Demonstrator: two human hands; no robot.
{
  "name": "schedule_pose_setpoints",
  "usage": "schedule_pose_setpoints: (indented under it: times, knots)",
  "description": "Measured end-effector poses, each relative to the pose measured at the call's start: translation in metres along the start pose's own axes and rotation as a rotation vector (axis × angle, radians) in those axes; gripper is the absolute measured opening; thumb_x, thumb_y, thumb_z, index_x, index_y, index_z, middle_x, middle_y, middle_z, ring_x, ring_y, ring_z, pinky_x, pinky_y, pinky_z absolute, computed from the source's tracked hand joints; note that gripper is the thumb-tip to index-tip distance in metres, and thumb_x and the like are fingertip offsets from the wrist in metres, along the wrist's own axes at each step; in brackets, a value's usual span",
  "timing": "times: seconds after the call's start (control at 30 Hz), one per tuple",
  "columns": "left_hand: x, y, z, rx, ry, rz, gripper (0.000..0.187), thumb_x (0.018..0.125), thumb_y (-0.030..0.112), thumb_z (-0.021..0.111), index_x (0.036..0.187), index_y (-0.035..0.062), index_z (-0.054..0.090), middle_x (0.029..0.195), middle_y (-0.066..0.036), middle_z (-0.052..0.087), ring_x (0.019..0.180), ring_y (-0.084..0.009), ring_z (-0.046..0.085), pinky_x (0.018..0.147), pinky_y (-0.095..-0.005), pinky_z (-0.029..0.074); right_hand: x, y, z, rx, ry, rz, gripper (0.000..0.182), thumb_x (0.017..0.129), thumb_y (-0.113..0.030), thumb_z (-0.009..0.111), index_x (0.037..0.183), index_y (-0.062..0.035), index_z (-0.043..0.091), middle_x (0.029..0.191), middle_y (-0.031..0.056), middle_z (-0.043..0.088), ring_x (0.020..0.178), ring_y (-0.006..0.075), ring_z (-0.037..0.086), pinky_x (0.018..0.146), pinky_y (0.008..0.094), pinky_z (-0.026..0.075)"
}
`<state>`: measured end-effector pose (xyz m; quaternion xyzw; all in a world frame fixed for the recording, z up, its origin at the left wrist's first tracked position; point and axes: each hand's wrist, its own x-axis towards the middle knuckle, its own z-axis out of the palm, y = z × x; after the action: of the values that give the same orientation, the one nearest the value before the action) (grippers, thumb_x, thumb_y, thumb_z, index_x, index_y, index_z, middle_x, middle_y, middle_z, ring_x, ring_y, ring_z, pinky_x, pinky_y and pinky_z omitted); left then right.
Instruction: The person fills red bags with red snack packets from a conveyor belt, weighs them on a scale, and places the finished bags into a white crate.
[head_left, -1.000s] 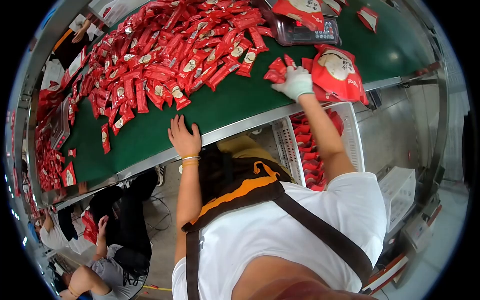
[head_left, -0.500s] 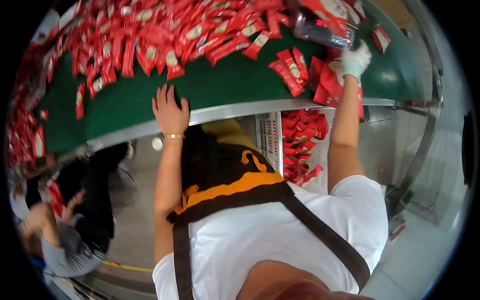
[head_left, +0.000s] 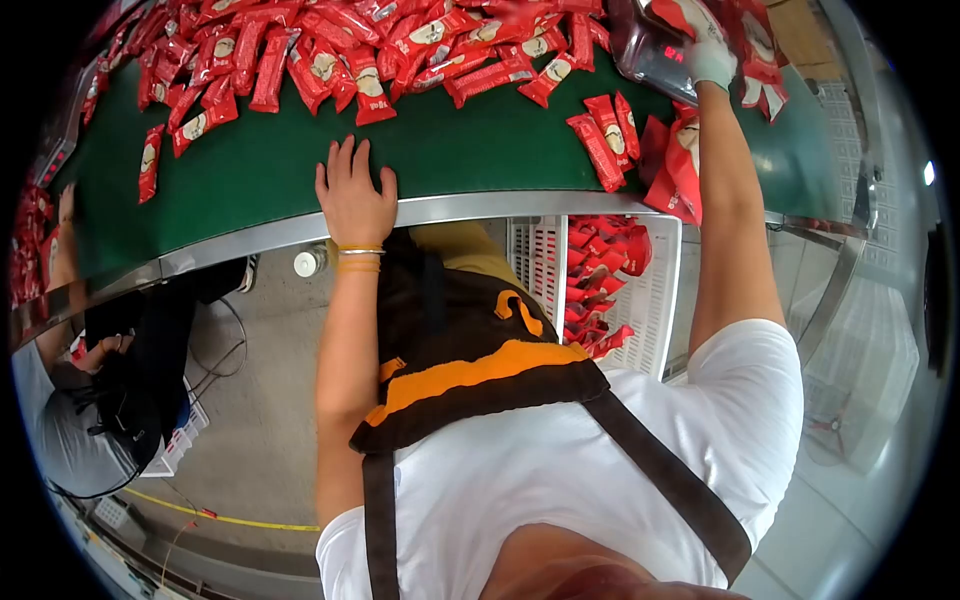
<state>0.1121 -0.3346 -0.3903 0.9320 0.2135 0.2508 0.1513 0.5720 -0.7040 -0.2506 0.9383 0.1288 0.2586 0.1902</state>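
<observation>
My left hand (head_left: 358, 195) is bare and rests flat on the near edge of the green work surface (head_left: 450, 150), its fingers stretched out and slightly apart. It holds nothing. At the upper right, my right hand (head_left: 712, 64), in a pale glove, is closed at the lower end of a red pouch (head_left: 683, 14) over a digital scale (head_left: 645, 58) with red digits. The glove partly hides its fingers and the pouch's end. Below the scale, another red pouch (head_left: 684, 165) sits at the table edge, beside several small red packets (head_left: 606, 140).
A heap of red packets (head_left: 430, 40) covers the far side. More red pouches (head_left: 760, 50) lie at the right. Under the edge, a white crate (head_left: 655, 290) holds red packages. At the left, another person (head_left: 85, 430) sits near a second scale (head_left: 62, 140).
My right hand has moved up and away, from the scale's near edge to the pouch over it. My left hand stays on the table edge. The view has shifted slightly.
</observation>
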Motion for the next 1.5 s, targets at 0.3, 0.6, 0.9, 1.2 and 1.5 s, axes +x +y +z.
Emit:
schedule_pose_setpoints:
  times: [0.3, 0.6, 0.9, 1.2, 1.5]
  knots:
    - [0.001, 0.005, -0.004, -0.092, -0.051, -0.007, 0.056, 0.085, 0.038, 0.062, 0.129, 0.0054, 0.053, 0.137, -0.014, 0.050, 0.132, -0.0317, 0.041, 0.112, -0.0512, 0.024, -0.083, -0.024, -0.207, 1.195, 0.159, 0.147, 0.032, 0.091, -0.026, 0.061, 0.116, -0.0063, 0.065, 0.088, 0.0057, 0.072, 0.081, 0.0122, 0.064, 0.076, 0.0275, 0.049]
    - [0.000, 0.015, -0.037, -1.835, -0.219, -0.386, 0.094, 0.077, 0.044, 0.078, 0.147, 0.0059, 0.027, 0.145, -0.009, 0.042, 0.131, -0.0267, 0.044, 0.107, -0.0443, 0.038, -0.215, -0.121, -0.274, 2.006, -0.433, 0.182, 0.028, 0.096, -0.022, 0.059, 0.108, 0.0019, 0.065, 0.094, 0.0013, 0.066, 0.087, 0.0070, 0.057, 0.075, 0.0217, 0.047]
    - [-0.046, -0.016, -0.045, -1.958, -0.151, -0.523, 0.089, 0.076, 0.038, 0.081, 0.142, 0.0035, 0.033, 0.140, -0.009, 0.046, 0.128, -0.0244, 0.046, 0.106, -0.0402, 0.039, -0.247, -0.110, -0.299, 1.680, -0.412, -0.165, 0.031, 0.084, -0.008, 0.066, 0.114, 0.0021, 0.063, 0.098, 0.0092, 0.069, 0.086, 0.0108, 0.062, 0.078, 0.0246, 0.050]
    - [-0.054, -0.017, -0.058, -1.779, -0.099, -0.495, 0.082, 0.073, 0.035, 0.085, 0.134, 0.0005, 0.043, 0.128, -0.008, 0.056, 0.119, -0.0213, 0.053, 0.103, -0.0357, 0.040, -0.248, -0.158, -0.244, 1.466, -0.309, -0.027, 0.059, 0.067, -0.022, 0.085, 0.112, 0.0003, 0.054, 0.100, 0.0091, 0.061, 0.088, 0.0153, 0.058, 0.079, 0.0300, 0.050]
    - [-0.031, -0.034, -0.087, -1.612, 0.025, -0.449, 0.072, 0.080, 0.031, 0.079, 0.133, -0.0006, 0.043, 0.127, -0.009, 0.056, 0.114, -0.0196, 0.056, 0.098, -0.0338, 0.044, -0.248, -0.180, -0.212, 1.728, -0.775, 0.044, 0.051, 0.076, -0.022, 0.079, 0.117, -0.0005, 0.058, 0.100, 0.0076, 0.063, 0.089, 0.0148, 0.059, 0.082, 0.0292, 0.049]
